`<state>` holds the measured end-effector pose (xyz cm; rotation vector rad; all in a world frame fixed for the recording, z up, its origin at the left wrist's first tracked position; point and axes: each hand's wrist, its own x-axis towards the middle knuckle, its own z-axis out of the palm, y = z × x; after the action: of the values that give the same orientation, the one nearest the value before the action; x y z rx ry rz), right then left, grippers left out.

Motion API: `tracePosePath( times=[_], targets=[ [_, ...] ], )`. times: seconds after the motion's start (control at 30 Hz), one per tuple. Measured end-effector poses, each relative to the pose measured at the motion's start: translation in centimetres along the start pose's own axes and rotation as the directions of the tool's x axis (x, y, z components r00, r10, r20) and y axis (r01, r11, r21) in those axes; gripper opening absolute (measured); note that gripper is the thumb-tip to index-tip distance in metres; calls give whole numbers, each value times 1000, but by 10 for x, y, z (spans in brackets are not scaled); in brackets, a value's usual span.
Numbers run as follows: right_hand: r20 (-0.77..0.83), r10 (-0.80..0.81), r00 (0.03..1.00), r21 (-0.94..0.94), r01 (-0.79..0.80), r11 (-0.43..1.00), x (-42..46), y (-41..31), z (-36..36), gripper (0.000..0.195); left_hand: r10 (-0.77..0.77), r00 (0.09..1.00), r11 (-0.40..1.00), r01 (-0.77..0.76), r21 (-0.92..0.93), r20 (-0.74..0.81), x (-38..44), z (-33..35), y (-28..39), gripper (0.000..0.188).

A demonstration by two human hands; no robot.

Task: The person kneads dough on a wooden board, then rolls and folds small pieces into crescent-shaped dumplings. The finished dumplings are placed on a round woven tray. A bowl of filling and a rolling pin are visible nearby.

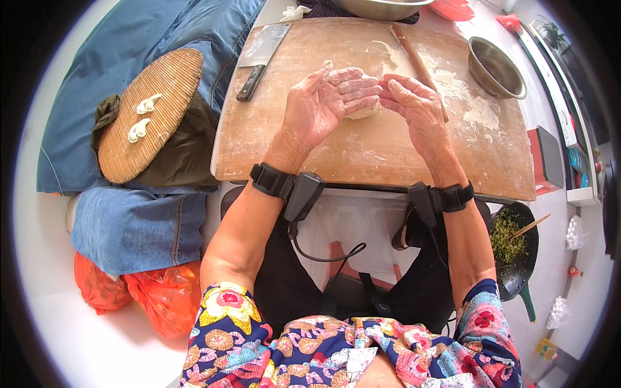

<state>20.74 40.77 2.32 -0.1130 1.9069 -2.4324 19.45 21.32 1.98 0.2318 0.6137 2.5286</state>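
Note:
Both hands are dusted with flour above a wooden board (349, 169). My left hand (335, 94) has its palm turned up and its fingers extended, with nothing lying in it. At its fingertips, the bent fingers of my right hand (412, 102) meet it; the inside of that hand is hidden. Partly covered by the hands, a pale lump of dough (365, 113) rests on the board. A wooden rolling pin (412, 53) lies just beyond my right hand, among patches of flour (451, 85). To the left is a cleaver (266, 48) with a black handle.
Two shaped dumplings (143, 116) lie on a round woven reed tray (160, 82) at the left. A metal bowl (496, 68) stands on the board's right side. Below it, a dark pan (521, 271) holds chopped green filling (507, 237) and chopsticks (531, 226). Red plastic bags (165, 296) sit lower left.

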Motion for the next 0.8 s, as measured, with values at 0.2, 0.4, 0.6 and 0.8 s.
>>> tracePosePath(
  times=[0.2, 0.4, 0.6, 0.8],
  targets=[
    [9, -175, 984, -502, 156, 851, -1, 13, 1, 50, 99, 989, 975, -75, 211, -107, 2, -10, -6, 42],
    [190, -259, 947, -829, 296, 475, -4, 32, 17, 85, 291, 933, 871, -168, 461, -210, 1, -13, -5, 20],
    [160, -235, 959, -904, 238, 355, 11, 41, 23, 79, 301, 925, 821, -127, 557, -233, 2, -16, -3, 16],
    [176, -343, 922, -927, 273, 258, 32, 53, 21, 65, 261, 938, 817, -88, 570, -229, 1, -18, 1, 14]
  ],
)
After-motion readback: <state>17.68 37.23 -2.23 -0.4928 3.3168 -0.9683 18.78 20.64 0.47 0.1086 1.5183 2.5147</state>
